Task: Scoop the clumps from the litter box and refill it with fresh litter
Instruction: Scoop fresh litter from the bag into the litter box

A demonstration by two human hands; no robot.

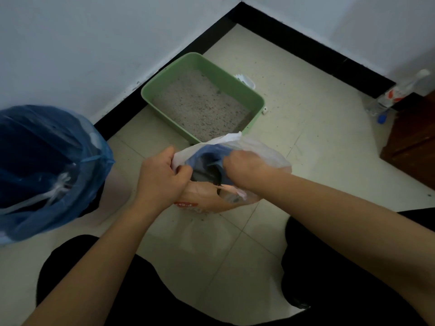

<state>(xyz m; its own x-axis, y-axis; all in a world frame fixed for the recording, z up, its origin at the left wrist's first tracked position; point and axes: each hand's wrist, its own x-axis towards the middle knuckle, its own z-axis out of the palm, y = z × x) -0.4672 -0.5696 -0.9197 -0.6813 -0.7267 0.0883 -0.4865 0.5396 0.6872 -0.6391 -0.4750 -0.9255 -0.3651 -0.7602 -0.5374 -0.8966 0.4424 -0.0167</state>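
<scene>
both hands are at the mouth of the litter bag (200, 198), which stands on the floor just in front of the litter box (223, 76). the left hand (162, 175) has its fingers curled tight on the left edge of the opening. the right hand (244, 165) grips the opposite edge, so the mouth is spread between them. the box holds a flat grey layer with dark specks. the white scoop (246, 80) lies just behind the box, and the blue-lined bin (47, 161) sits well to the box's left. scooping looks finished, judging by the scoop being set aside. nothing is pouring yet, so the refill is what's left.
</scene>
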